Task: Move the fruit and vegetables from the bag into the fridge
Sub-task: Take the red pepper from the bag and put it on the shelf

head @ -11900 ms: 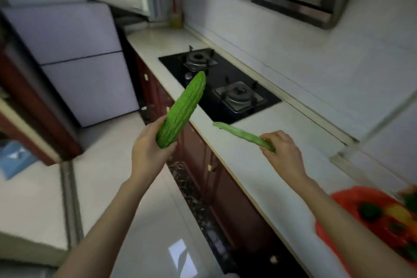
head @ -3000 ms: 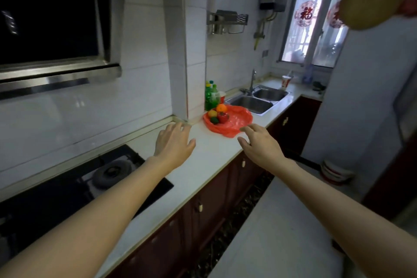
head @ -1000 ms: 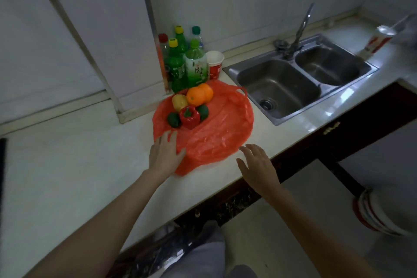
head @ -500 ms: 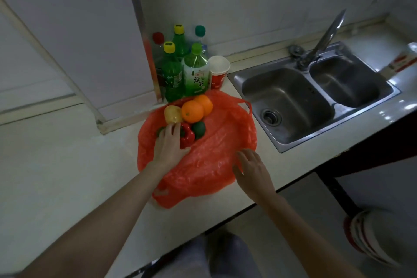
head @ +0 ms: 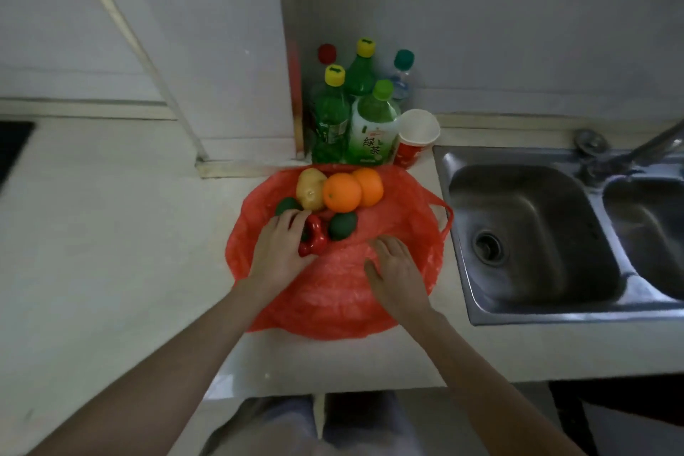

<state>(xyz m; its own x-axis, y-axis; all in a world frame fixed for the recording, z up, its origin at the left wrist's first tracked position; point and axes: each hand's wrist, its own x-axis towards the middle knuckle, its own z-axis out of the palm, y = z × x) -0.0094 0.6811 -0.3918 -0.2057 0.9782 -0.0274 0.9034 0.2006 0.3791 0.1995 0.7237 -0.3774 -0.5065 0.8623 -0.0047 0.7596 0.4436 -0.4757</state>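
Note:
A red plastic bag lies spread open on the counter. On it sit two oranges, a yellow fruit, two dark green round fruits and a red pepper. My left hand lies over the pepper's left side, fingers over its top and thumb below it, gripping it. One green fruit peeks out just beyond those fingertips. My right hand rests flat on the bag's plastic, fingers spread, holding nothing. The fridge is out of view.
Several green drink bottles and a red paper cup stand against the wall behind the bag. A steel double sink with a tap lies to the right. A black hob corner shows far left. The counter's front edge runs below the bag.
I have stepped closer to the bag. My left hand slid from lying on the fruit to closing on the red pepper; my right hand moved from the bag's edge onto its middle.

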